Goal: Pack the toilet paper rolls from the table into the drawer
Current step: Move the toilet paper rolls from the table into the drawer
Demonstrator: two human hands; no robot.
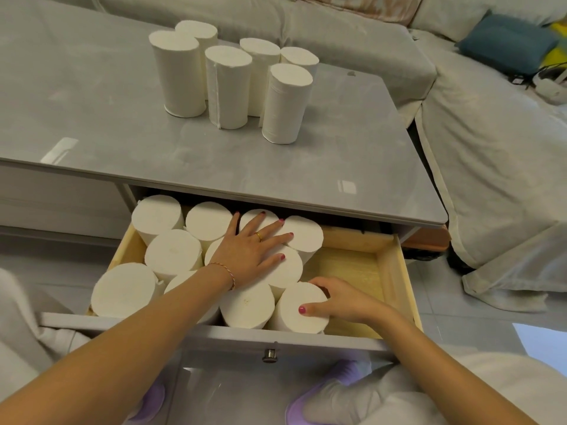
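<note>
Hands: your left hand (254,250) flat on packed rolls (171,253), right hand (343,299) gripping front roll (302,308).
Tip: nudge it snug, 6 wait on worktop (337,154).

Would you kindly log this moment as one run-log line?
left hand: flat on drawer rolls | right hand: gripping front-right roll | drawer: open, right side bare | table: six rolls upright
</note>
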